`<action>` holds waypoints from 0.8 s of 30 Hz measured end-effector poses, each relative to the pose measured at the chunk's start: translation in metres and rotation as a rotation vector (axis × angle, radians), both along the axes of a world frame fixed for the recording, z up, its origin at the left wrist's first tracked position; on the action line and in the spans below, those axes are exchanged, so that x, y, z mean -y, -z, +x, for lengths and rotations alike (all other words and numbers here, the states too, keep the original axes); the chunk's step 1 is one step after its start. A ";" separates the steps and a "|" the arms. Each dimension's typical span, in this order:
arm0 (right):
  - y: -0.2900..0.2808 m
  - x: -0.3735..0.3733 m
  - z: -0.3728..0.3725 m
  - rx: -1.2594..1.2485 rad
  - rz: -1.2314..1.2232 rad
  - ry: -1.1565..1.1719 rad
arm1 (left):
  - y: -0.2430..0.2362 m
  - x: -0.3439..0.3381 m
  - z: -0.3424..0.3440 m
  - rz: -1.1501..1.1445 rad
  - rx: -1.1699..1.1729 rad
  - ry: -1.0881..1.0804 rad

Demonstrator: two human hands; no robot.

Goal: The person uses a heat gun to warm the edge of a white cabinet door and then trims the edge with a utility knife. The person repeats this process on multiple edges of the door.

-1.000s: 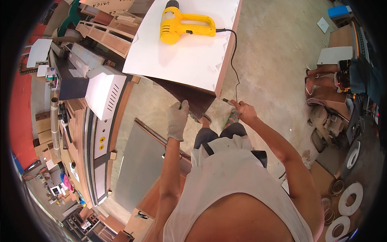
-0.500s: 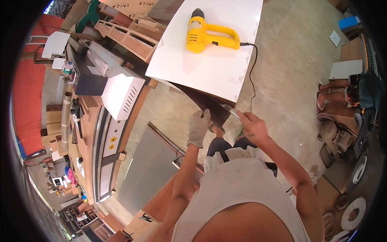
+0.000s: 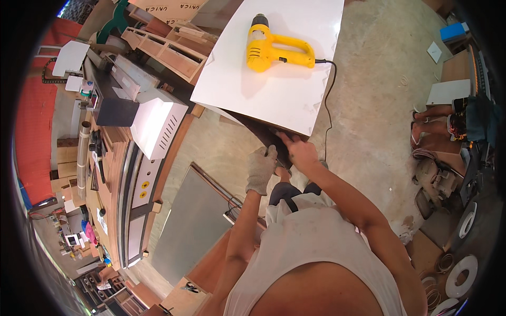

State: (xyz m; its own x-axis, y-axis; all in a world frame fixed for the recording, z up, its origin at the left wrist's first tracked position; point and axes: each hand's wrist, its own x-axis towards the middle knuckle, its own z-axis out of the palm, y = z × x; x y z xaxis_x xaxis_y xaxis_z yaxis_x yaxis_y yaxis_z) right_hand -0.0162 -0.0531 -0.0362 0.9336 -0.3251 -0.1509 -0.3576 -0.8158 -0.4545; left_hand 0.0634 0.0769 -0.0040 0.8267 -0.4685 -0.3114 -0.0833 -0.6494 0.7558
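Observation:
A white-topped panel (image 3: 274, 95) reaches toward me, with a dark brown sheet (image 3: 253, 125) along its near side. My left hand (image 3: 260, 169), in a grey knit glove, is closed with its fingers pinched at the lower edge of the dark sheet. Bare and close to the panel's near corner, my right hand (image 3: 303, 155) presses against the dark face, index finger stretched forward. It is closed around a slim metal-tipped hand tool, mostly hidden under the fingers. A yellow heat gun (image 3: 274, 48) lies on the white top, nozzle pointing away.
The heat gun's black cord (image 3: 329, 108) drops over the panel's right edge to the floor. On the left stands a long bench (image 3: 124, 195) with a white vented hood (image 3: 159, 121). A grey board (image 3: 192, 226) lies below left. Another person's legs (image 3: 435, 124) show at far right.
My right hand has moved left and forward, from beside the panel corner onto the dark face. The tool's metal blade, plain before, is now mostly covered. My left hand has barely shifted.

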 end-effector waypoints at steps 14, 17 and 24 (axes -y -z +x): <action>0.066 0.031 -0.057 -0.117 -0.027 -0.081 | -0.004 0.001 0.002 0.056 0.083 0.021; 0.067 0.036 -0.068 -0.129 0.032 -0.065 | -0.007 0.000 -0.001 0.012 -0.015 -0.062; 0.098 0.047 -0.090 -0.121 0.021 -0.057 | -0.004 -0.002 0.009 0.010 -0.031 -0.050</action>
